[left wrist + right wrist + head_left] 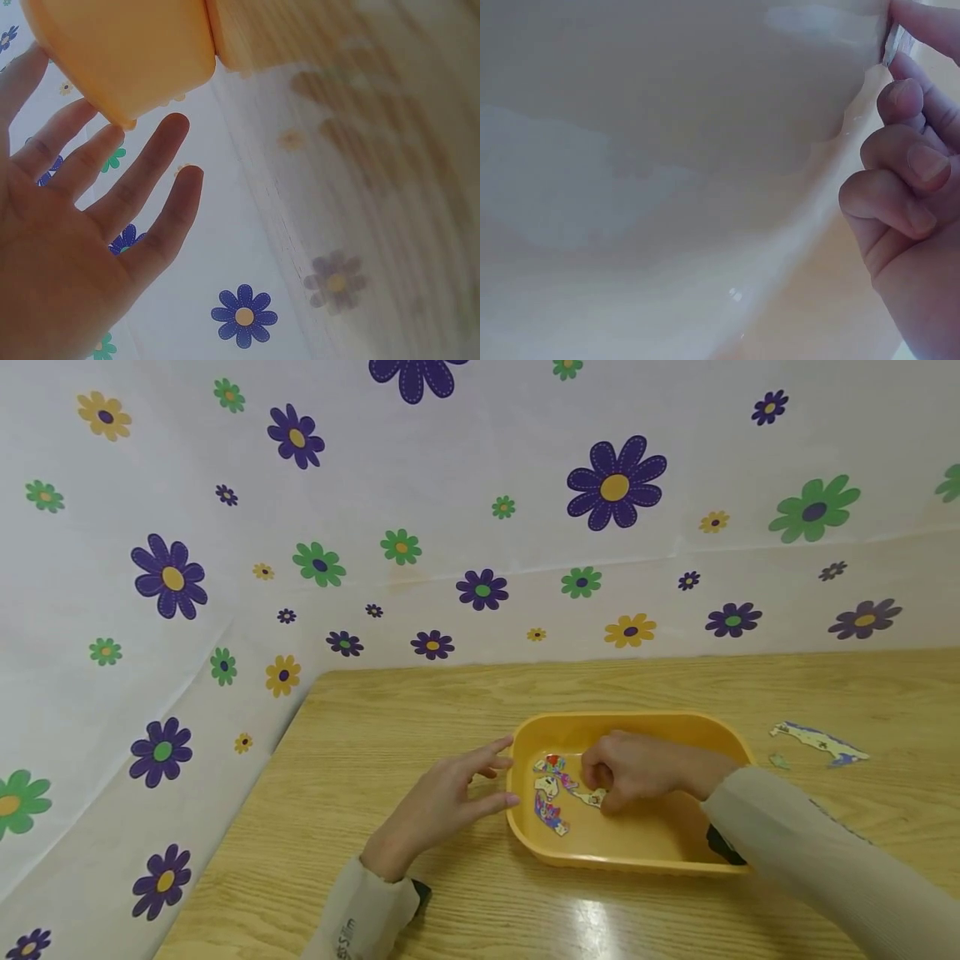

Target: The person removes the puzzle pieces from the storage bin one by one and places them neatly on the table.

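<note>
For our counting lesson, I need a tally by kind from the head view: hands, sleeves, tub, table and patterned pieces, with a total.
Hands: 2 (left hand, right hand)
Beige sleeves: 2
Yellow tub: 1
Wood-grain table: 1
Patterned pieces: at least 4; some lie too bunched to count exactly
Total: at least 10

Head: I look down toward the desk's (405, 718) far edge. Wrists: close on left hand (71, 236), right hand (922, 202). Head and left share the tray (630, 839).

head: muted light | white glare on table (360, 752) | right wrist: hazy, low-contrast
</note>
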`<state>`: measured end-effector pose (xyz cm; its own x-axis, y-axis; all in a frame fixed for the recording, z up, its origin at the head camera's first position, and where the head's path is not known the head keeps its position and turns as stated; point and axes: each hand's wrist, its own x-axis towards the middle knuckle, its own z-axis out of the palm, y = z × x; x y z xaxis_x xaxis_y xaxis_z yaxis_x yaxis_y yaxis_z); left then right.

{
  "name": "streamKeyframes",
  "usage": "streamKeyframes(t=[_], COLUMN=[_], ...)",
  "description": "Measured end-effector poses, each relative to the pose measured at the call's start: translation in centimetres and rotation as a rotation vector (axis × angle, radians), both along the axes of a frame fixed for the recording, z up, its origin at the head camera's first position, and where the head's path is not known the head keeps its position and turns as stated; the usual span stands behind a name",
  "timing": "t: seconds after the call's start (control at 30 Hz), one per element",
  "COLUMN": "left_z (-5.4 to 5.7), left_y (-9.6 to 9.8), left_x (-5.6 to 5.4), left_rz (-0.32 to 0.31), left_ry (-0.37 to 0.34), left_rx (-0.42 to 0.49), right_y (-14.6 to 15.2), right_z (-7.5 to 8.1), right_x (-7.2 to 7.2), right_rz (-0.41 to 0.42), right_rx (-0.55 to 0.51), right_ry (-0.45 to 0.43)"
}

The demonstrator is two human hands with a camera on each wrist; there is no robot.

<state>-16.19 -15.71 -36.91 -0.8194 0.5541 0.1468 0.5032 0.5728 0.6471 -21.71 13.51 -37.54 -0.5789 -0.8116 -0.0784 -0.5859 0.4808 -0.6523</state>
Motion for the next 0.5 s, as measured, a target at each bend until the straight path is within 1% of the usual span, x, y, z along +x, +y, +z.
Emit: streamKeyframes(t=[0.1,0.23,0.4,0.5], left_z=[0.0,0.1,0.1,0.1], left_y=[0.0,-0.1,-0.1,-0.1], left_x=[0.0,0.0,0.0,0.0], left_rz=[0.001,-0.006,-0.007,-0.007], left_ry=[-0.003,-0.003,0.002,0.001], left_rx=[0.002,0.005,0.0,-0.002], right_y=[-0.1,-0.3,-0.6,-0.7], right_z=[0.1,0.4,0.9,1.1], right_x=[0.1,0.2,0.2,0.3], right_rz=[-0.015,-0.042,-0.049,-0.053], right_rx=[0.013,0.016,0.01,0.01], right_ry=[0.016,0.009,0.024,0.017])
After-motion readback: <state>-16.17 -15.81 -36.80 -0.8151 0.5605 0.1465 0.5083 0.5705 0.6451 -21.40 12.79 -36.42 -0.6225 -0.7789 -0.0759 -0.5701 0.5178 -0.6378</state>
